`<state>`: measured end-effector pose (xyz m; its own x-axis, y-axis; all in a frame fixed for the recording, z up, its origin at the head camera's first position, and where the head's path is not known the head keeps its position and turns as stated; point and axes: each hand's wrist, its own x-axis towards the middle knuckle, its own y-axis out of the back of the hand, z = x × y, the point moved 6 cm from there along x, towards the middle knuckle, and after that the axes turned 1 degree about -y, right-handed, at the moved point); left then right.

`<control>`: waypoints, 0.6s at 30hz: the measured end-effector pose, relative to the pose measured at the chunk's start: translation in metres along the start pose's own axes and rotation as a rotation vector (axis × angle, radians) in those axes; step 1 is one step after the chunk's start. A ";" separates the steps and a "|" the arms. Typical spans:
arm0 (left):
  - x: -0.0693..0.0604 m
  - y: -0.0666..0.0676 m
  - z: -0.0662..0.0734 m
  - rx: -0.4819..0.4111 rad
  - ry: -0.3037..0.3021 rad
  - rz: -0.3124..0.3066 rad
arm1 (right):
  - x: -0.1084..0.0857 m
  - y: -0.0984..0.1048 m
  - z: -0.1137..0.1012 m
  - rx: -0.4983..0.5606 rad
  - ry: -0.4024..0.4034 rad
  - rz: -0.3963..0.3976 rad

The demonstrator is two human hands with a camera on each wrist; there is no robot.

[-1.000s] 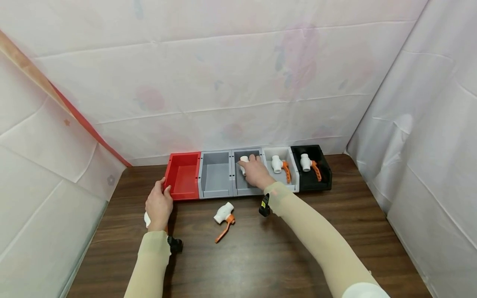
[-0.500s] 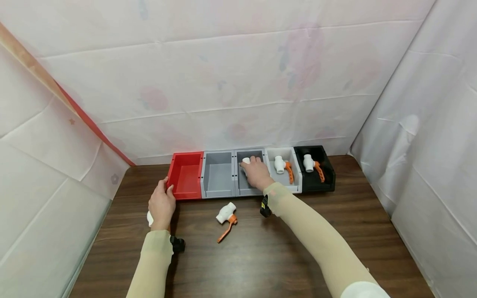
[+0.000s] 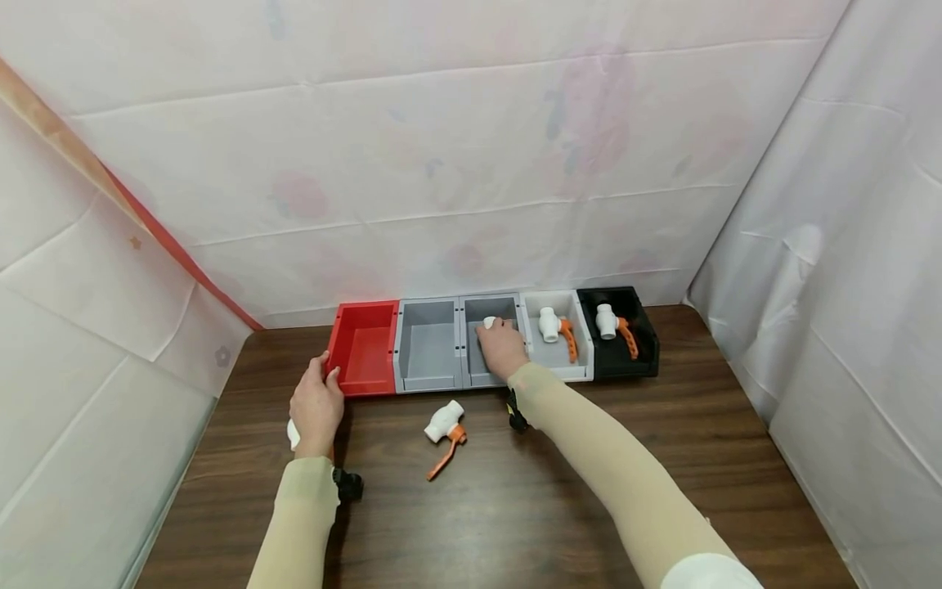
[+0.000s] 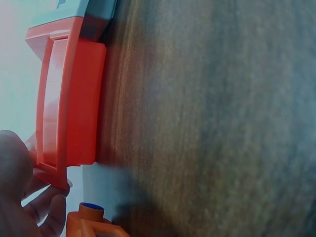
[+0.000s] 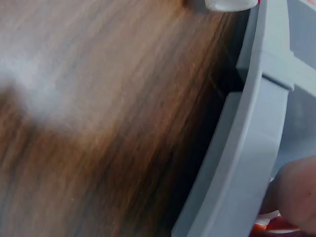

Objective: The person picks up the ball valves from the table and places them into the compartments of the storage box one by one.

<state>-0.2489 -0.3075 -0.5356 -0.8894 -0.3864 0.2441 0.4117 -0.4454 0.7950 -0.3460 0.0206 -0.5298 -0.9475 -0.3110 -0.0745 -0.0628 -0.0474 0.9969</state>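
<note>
Head view puts the left hand at the near left corner of the red bin, fingers curled about its edge; a tug there could skew the row, since the bins stand side by side, apparently joined. Two places right of the red bin, the right hand reaches into the second grey bin, its grip curled nearly closed on a white-bodied valve, though the fingers hide most of it, so how firmly it is held I cannot say. Were that grip to loosen unevenly, the rounded body might roll, or the orange handle might catch the wall. Another valve lies on the tabletop in front of the red bin and to its right, where a low sweep of either arm could knock it. In front of the red bin and to its left, a white part shows beside the left hand, and a dropped wrist might nudge it
</note>
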 end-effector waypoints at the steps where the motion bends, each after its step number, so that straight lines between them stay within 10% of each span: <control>1: 0.000 0.000 0.000 0.002 0.000 0.000 | 0.000 0.001 0.000 0.011 -0.003 0.007; 18: -0.001 -0.002 0.002 0.000 0.020 -0.033 | 0.009 -0.009 0.007 0.224 -0.114 0.009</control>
<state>-0.2490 -0.3043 -0.5365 -0.8985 -0.3876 0.2062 0.3819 -0.4581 0.8027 -0.3560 0.0247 -0.5389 -0.9768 -0.2005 -0.0752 -0.1102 0.1701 0.9792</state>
